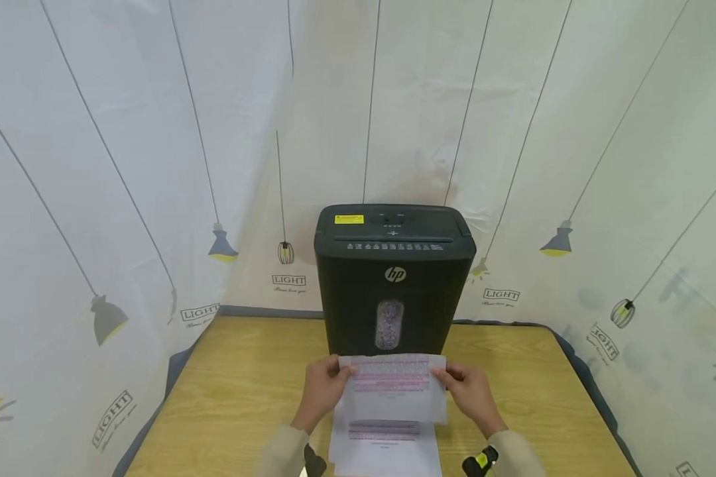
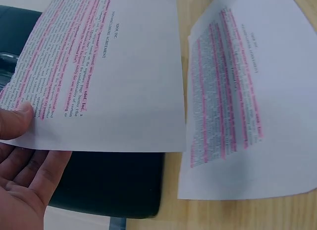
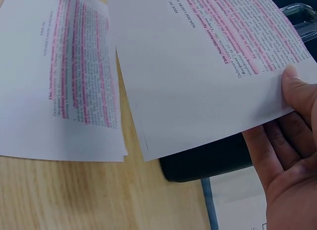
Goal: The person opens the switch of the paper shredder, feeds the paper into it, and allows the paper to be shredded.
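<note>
My left hand [image 1: 324,386] and right hand [image 1: 467,392] hold a sheet of printed paper [image 1: 394,407] by its two sides, thumbs on top and fingers beneath. Pink highlighting runs over its text, and the heading reads "NON-DISCLOSURE AGREEMENT", upside down from my side. The sheet's far edge looks slightly ragged. Below it on the table lies more printed paper [image 1: 388,457] with similar pink lines, partly covered by the held sheet. Just beyond my hands stands a black HP paper shredder [image 1: 352,298], its feed slot along the top and shreds showing through its small window [image 1: 389,324].
The shredder stands upright on the wood-grain table [image 1: 244,384], near its back edge. Behind and on both sides hangs a pale sheet [image 1: 334,99] printed with lamps. A yellow label [image 1: 349,219] is on the shredder's top.
</note>
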Motion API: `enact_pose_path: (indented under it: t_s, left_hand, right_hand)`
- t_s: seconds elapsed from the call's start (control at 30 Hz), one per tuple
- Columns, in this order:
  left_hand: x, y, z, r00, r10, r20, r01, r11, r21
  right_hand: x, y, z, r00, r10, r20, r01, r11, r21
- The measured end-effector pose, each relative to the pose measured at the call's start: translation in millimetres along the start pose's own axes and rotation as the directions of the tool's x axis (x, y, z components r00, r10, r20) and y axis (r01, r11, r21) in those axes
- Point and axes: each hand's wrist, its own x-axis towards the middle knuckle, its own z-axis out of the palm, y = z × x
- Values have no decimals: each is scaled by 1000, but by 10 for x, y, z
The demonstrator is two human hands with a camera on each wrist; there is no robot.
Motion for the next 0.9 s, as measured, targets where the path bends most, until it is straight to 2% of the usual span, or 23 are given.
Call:
enact_pose_path:
  t_s: [0.13,0.33,0.6,0.9]
  left_hand:
    - [63,71,-36,1000,7,-10,-6,1000,7]
    - [149,165,-77,1000,-15,-14,16,999,30]
    - [251,286,-142,998,47,-37,-46,998,35]
    - [371,421,-194,994,98,-57,-95,994,56]
  right_hand:
    - [28,-82,-29,1000,-19,0,19,1000,-7]
    - [87,-186,-70,998,-57,-13,57,998,-2]
    - [163,-344,-121,992,-120,-27,121,992,45]
    - [209,-514,-232,993,-120,-12,121,992,30]
